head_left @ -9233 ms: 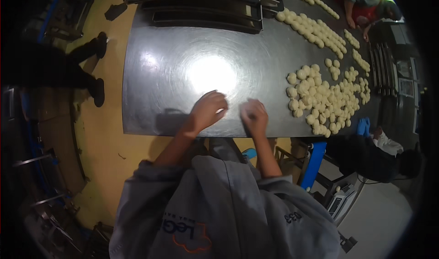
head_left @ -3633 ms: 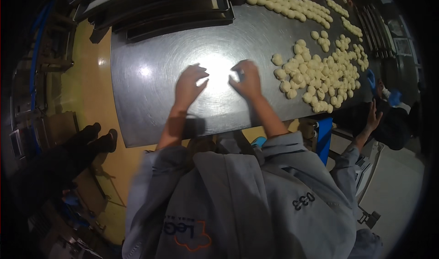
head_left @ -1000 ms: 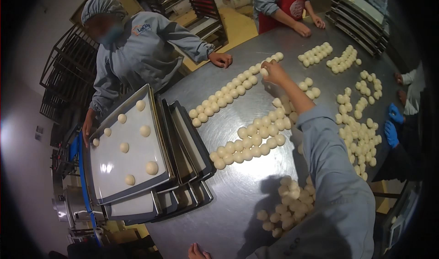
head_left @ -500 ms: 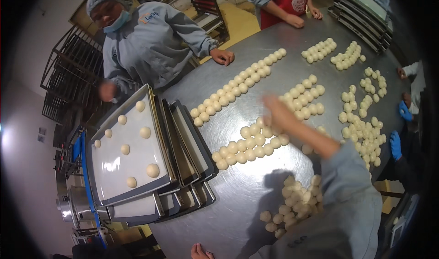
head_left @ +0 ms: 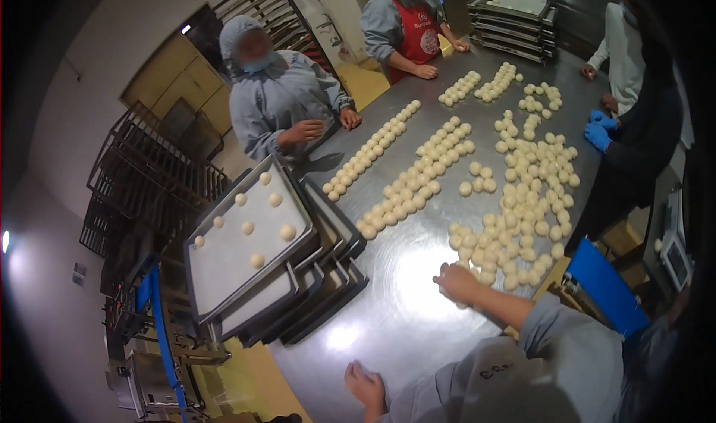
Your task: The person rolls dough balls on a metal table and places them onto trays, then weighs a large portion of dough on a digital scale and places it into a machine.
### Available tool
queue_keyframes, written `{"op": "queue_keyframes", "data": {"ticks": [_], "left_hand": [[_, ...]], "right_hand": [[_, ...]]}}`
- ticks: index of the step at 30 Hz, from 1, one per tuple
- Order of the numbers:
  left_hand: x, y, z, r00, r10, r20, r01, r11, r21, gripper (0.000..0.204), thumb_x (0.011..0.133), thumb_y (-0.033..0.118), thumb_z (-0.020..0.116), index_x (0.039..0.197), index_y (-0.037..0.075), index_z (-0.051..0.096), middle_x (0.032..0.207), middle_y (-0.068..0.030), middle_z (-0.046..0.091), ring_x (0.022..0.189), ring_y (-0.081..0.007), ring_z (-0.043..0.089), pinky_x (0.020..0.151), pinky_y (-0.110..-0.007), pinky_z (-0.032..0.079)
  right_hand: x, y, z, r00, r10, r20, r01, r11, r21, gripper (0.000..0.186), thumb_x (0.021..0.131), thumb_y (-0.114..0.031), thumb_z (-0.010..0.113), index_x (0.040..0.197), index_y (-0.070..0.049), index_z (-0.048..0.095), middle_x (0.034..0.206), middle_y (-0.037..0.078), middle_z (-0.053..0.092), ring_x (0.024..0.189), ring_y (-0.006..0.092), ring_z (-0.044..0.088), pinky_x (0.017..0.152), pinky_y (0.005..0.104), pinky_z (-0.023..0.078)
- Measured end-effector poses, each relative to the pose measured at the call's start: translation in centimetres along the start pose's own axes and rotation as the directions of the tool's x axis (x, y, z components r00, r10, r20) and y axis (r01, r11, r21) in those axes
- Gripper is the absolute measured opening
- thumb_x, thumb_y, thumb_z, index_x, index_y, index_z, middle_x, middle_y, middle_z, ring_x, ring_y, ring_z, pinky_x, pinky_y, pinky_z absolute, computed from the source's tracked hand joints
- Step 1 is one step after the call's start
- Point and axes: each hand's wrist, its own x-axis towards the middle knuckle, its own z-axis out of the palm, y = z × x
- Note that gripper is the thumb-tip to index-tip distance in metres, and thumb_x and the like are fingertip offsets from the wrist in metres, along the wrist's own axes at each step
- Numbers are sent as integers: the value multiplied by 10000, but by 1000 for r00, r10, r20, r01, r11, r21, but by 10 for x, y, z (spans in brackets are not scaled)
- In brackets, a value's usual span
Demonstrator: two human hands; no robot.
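Note:
My right hand is over the steel table at the near left edge of a big loose pile of round dough balls. Its fingers are curled in, and whether a ball is inside them is hidden. My left hand rests at the table's near edge, fingers drawn together, with nothing seen in it. Beyond my hands, dough balls stand in a tight band of rows. A longer narrow row lies farther left, and a small cluster sits between the band and the pile.
Stacked baking trays stand on the left, the top one lined and holding several spaced dough balls. More trays are stacked at the far end. A co-worker in grey, one in a red apron and one with blue gloves surround the steel table.
My right hand has drawn back from the rows to the loose pile near me. The view has shifted, showing more of the far room. My left hand shows more fully at the near edge.

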Motion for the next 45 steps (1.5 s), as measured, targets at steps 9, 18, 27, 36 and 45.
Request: {"op": "queue_keyframes", "data": {"ticks": [9, 18, 27, 36, 45], "left_hand": [[19, 57, -8, 859, -192, 474, 475, -45, -879, 575, 1048, 314, 547, 1555, 132, 349, 1519, -127, 425, 1364, -278, 453, 1100, -412, 420], [-33, 25, -48, 904, -150, 400, 404, 607, -684, 212, 937, 194, 723, 1060, 27, 684, 1023, -92, 682, 957, -176, 627, 878, -335, 492], [1, 7, 19, 983, 165, 76, -135, 943, -304, 427, 806, 297, 795, 1147, 56, 703, 1292, -186, 657, 1273, -393, 560, 1148, -521, 345], [16, -65, -20, 996, 65, 57, -53, 980, -191, 269, 730, 196, 812, 935, 51, 715, 1176, -169, 611, 1064, -355, 566, 926, -422, 469], [-14, -91, -25, 871, 270, 410, -140, 937, -320, 180, 797, 229, 797, 956, 147, 783, 1102, -103, 753, 1086, -294, 671, 952, -426, 503]], "right_hand": [[-4, -145, -80, 999, -9, -42, 42, 423, 905, 429, 930, -93, 649, 1355, -105, 603, 1272, 187, 634, 1141, 363, 644, 968, 412, 524], [-127, -186, 26, 980, -172, 103, 83, 815, 574, 498, 864, -58, 583, 1359, -107, 600, 1476, 219, 493, 1318, 381, 536, 1084, 416, 473], [-74, -165, 111, 954, -70, -290, 164, 935, 314, 530, 861, -288, 712, 1350, -118, 598, 1354, 214, 583, 1296, 340, 547, 1186, 466, 361], [-69, -125, 34, 976, -53, -210, 78, 991, 111, 188, 774, -212, 734, 922, -102, 702, 1046, 136, 690, 1030, 320, 648, 911, 458, 489], [-77, -97, 18, 892, -128, 434, 205, 969, -136, 236, 757, -253, 771, 909, -89, 696, 925, 96, 709, 930, 294, 680, 874, 450, 510]]}}
